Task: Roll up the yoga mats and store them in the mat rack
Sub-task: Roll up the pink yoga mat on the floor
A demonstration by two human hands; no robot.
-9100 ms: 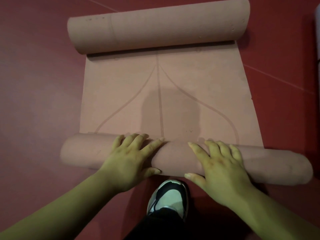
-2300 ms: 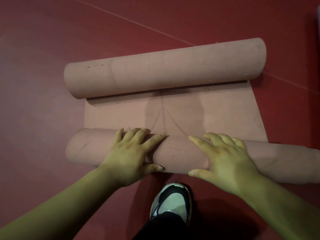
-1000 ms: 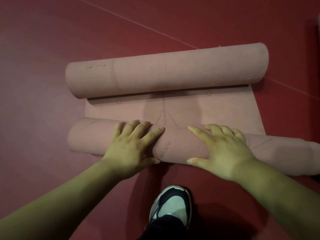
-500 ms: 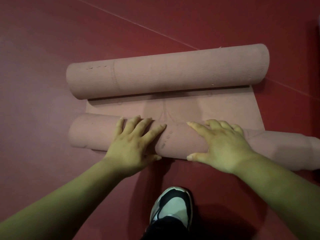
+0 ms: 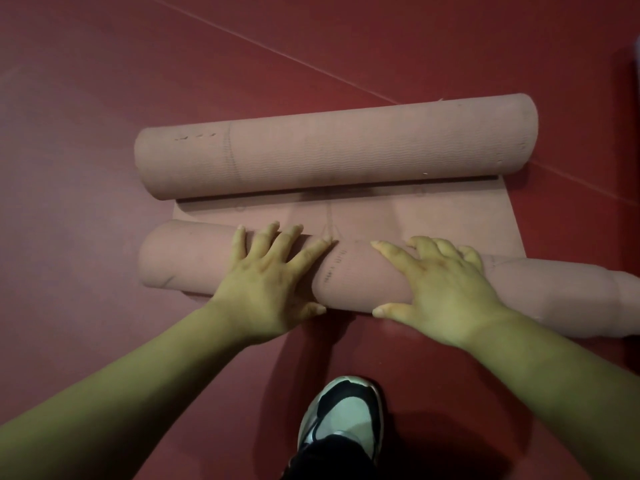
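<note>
A pink yoga mat lies on the red floor, rolled from both ends. The near roll (image 5: 353, 275) runs left to right under my hands; its right end telescopes out toward the frame's edge. The far roll (image 5: 332, 147) is thicker and lies untouched. A narrow flat strip of mat (image 5: 450, 216) separates the two rolls. My left hand (image 5: 270, 282) presses on the near roll with fingers spread. My right hand (image 5: 440, 285) presses on it too, fingers draped over its top, thumb at the near side.
My black and white shoe (image 5: 343, 414) stands on the red floor (image 5: 86, 98) just behind the near roll. A thin pale seam line (image 5: 277, 50) crosses the floor diagonally behind the mat. The mat rack is out of view.
Under both hands the near roll has travelled forward, growing thicker. The flat strip between the rolls has shrunk from a wide sheet to a narrow band.
</note>
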